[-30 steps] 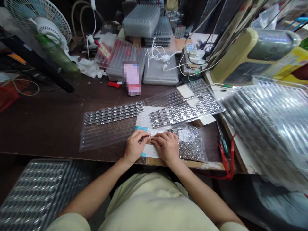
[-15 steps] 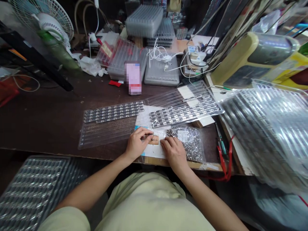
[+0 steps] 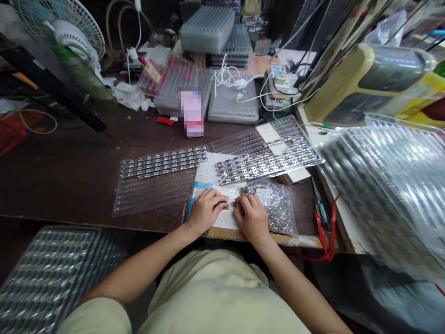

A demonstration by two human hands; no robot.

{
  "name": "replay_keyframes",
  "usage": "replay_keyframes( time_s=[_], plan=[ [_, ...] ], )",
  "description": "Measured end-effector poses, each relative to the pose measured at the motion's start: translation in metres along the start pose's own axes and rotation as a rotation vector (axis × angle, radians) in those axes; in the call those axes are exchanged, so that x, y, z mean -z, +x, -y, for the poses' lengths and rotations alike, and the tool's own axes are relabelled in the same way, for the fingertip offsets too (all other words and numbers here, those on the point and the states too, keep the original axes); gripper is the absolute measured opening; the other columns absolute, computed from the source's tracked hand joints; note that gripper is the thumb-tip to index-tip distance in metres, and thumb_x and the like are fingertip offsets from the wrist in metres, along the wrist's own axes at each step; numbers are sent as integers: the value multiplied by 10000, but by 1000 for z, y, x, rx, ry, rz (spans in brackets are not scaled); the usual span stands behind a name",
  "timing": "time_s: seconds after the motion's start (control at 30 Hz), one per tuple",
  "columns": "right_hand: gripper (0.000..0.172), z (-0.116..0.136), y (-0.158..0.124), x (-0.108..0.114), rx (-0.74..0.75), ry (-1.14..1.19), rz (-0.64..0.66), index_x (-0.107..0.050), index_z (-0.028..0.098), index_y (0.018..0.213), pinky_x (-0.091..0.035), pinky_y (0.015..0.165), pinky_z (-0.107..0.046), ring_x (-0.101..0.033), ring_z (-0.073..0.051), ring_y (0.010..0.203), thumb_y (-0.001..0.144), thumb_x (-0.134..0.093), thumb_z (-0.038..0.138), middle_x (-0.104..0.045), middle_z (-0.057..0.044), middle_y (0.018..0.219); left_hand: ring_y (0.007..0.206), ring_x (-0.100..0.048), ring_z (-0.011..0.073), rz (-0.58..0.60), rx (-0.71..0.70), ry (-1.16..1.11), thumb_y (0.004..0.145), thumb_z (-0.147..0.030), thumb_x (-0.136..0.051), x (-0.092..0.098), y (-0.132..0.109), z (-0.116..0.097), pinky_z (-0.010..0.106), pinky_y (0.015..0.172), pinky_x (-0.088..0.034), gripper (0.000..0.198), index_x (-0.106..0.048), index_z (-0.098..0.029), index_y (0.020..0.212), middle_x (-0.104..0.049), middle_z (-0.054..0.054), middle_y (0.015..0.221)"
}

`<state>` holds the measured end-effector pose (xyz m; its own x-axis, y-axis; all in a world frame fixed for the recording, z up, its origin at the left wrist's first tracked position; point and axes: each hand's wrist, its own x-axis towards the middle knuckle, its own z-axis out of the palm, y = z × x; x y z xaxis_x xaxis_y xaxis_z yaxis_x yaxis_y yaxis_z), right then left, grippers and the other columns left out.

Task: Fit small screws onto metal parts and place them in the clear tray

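My left hand and my right hand sit close together over a white sheet of paper near the table's front edge. Each hand pinches something tiny. A small metal part shows at my left fingertips, and a small dark-tipped piece at my right fingertips, almost touching it. Just right of my right hand lies a clear bag of small metal parts. Clear plastic trays hold rows of metal parts on either side above the paper: one to the left, one to the right.
A stack of clear blister trays rises at the right, with another tray below the table's left front edge. Screwdrivers and a red strap lie by the right edge. Further back stand grey trays, white cables, a pixelated box and a fan.
My hands have drawn closer, with my left hand shifting right, and their fingertips now nearly meet. The tan patch between them is mostly covered. The bag and trays stay in place.
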<state>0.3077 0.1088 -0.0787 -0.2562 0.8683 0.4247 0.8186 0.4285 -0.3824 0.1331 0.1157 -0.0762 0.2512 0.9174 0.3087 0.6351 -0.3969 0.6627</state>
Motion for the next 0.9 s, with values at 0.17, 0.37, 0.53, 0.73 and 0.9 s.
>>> replay_keyframes(
  time_s=[0.17,0.37,0.53,0.73,0.9],
  plan=[
    [214,-2,0,-1,8,49,-30,-627,188,1009,-449,759,-315,-526,-193,849,907,-443,149,-612,-74,893,846,-597,176,12,21,-47,843,-208,-627,-2,-2,-2,314,771,-486,118,-711,-232,921,-668,37,867],
    [195,-4,2,3,0,221,-51,-643,198,1000,-476,783,-302,-564,-180,889,916,-470,167,-634,-70,925,850,-624,168,-81,42,-90,851,-227,-618,18,18,-5,298,778,-490,110,-713,-230,904,-678,41,892],
    [165,2,5,-2,12,277,-10,-682,207,981,-465,740,-269,-588,-155,819,914,-534,235,-674,-49,886,929,-586,225,-166,164,244,815,-282,-660,43,74,27,392,871,-403,88,-712,-225,856,-694,32,944],
    [128,14,10,-15,-3,171,28,-707,246,814,-378,692,-280,-567,-146,749,848,-650,356,-705,6,793,975,-530,250,-172,217,463,831,-298,-617,49,82,60,400,847,-341,125,-730,-244,836,-645,45,992],
    [115,18,14,-15,1,137,57,-730,303,895,-328,704,-300,-530,-150,796,865,-630,351,-693,10,877,967,-528,242,-168,173,463,853,-319,-586,54,73,55,398,864,-324,160,-725,-249,884,-642,50,995]
  ],
)
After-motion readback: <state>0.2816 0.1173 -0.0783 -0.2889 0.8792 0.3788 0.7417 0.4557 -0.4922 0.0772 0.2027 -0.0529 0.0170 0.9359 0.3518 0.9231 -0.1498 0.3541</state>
